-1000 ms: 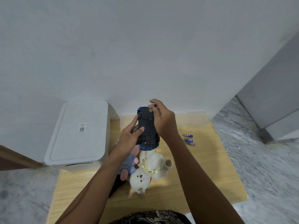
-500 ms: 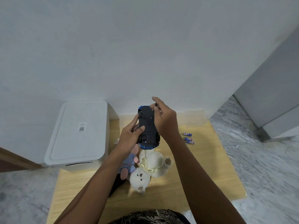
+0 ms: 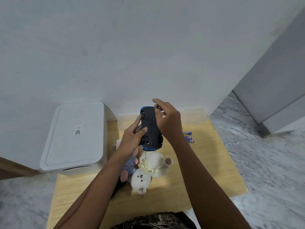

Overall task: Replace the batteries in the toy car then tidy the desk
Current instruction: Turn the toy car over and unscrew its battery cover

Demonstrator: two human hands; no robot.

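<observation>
Here the left hand (image 3: 132, 138) grips the upturned car (image 3: 151, 129) (underside showing) above the desk (image 3: 206, 162); right-hand (image 3: 168, 119) fingers curl onto its front end.

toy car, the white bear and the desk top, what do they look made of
Toy car: likely moulded plastic, its matt black underside showing, with a glossier blue rim.
White bear: plush fabric, fuzzy and soft-edged, with a pale yellow ribbon.
Desk top: light wood or wood-look laminate, smooth with faint grain; which one cannot be told.
</observation>
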